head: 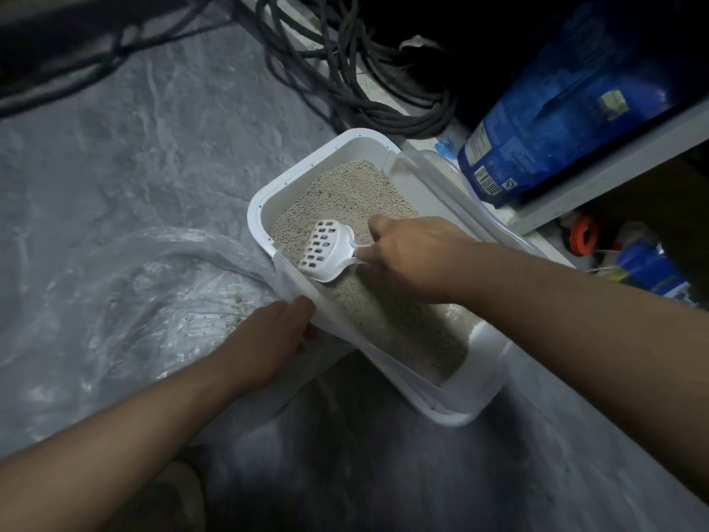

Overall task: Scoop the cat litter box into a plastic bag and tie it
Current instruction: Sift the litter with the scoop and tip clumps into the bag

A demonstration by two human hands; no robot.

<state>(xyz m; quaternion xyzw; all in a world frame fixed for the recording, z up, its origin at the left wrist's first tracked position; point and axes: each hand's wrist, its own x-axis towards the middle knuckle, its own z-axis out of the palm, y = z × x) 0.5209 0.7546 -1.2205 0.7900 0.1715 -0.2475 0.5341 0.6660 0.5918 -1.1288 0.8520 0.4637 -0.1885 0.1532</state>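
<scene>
Left hand: left hand (274, 332) grips the near-left rim of the litter box (264, 193), fingers curled over the edge, where the plastic bag's mouth also lies.
Right hand: right hand (416, 259) is closed round the handle of the white slotted scoop (326, 249), reaching in from the right.
Scoop: its slotted blade is over the pale litter (356, 193), just beside the box's left wall; no clump visible in it.
Litter box: white, rectangular, on the grey floor (115, 147), holding granules.
Plastic bag: clear plastic bag (145, 286) spread on the floor left of the box, with a few granules inside.
Far right: blue bag (568, 97) leaning upright on a ledge.
Far back: coiled dark cable (345, 71).
</scene>
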